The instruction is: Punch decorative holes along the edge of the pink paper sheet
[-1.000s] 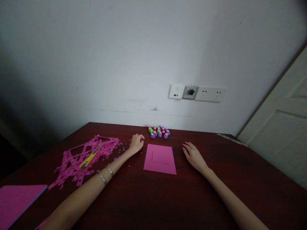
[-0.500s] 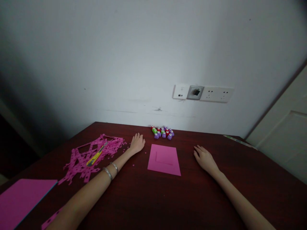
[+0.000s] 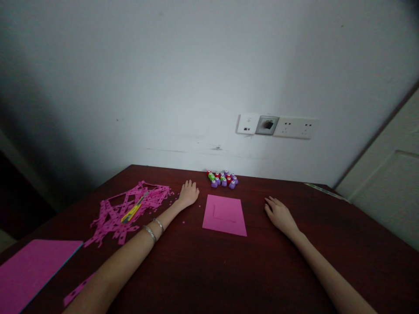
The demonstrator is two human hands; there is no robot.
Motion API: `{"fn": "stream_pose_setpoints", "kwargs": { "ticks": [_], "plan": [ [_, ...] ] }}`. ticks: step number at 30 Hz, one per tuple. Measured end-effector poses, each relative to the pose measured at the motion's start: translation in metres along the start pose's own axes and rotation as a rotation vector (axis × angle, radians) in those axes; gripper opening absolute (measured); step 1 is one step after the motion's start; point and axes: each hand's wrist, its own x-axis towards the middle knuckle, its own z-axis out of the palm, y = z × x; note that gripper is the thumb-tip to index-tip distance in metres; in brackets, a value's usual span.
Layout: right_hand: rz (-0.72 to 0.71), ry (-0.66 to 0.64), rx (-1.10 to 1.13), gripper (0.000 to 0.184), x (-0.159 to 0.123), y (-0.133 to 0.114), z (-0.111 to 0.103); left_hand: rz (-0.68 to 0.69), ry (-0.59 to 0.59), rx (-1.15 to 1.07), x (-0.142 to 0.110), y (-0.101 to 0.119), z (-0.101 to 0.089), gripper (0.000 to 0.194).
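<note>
My left hand (image 3: 189, 194) lies palm down on the dark red table (image 3: 203, 270), fingers stretched out and holding nothing. Two silver bangles (image 3: 153, 230) circle that wrist. Palm down on the other side rests my right hand (image 3: 277, 213), its fingers extended and nothing under them that I can see. Between the hands lies a pink square sheet (image 3: 224, 229) with a smaller square piece or raised outline (image 3: 224, 213) on it. Behind the sheet sits a cluster of small purple, green and red toy pieces with eye-like tops (image 3: 224, 179).
Left of my left arm lies a heap of punched pink scraps (image 3: 111, 218), a yellow utility knife (image 3: 132, 213) on top. Nearer is a large pink sheet (image 3: 39, 270). A thin flat strip (image 3: 327, 192) lies at the right back edge. Wall sockets (image 3: 294, 127) sit above the table.
The view has shifted very slightly, so things on the table appear a few pixels higher. Both hands stay in place on the table.
</note>
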Motion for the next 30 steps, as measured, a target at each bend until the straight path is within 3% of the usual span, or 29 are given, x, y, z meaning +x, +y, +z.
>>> {"fn": "stream_pose_setpoints", "kwargs": {
  "ticks": [15, 21, 26, 30],
  "plan": [
    [0.004, 0.010, -0.049, 0.044, -0.001, -0.002, -0.001, -0.006, 0.004, -0.007, 0.000, 0.001, -0.001, 0.045],
    [0.010, 0.020, -0.042, 0.044, -0.001, -0.004, -0.002, -0.027, 0.033, -0.135, 0.000, 0.001, -0.001, 0.043],
    [0.018, 0.030, -0.040, 0.044, -0.001, -0.005, -0.003, -0.039, 0.062, -0.235, 0.011, -0.001, -0.008, 0.032],
    [0.016, 0.035, -0.046, 0.043, -0.001, -0.005, -0.003, 0.035, 0.077, -0.340, 0.029, 0.004, -0.014, 0.030]
  ]
}}
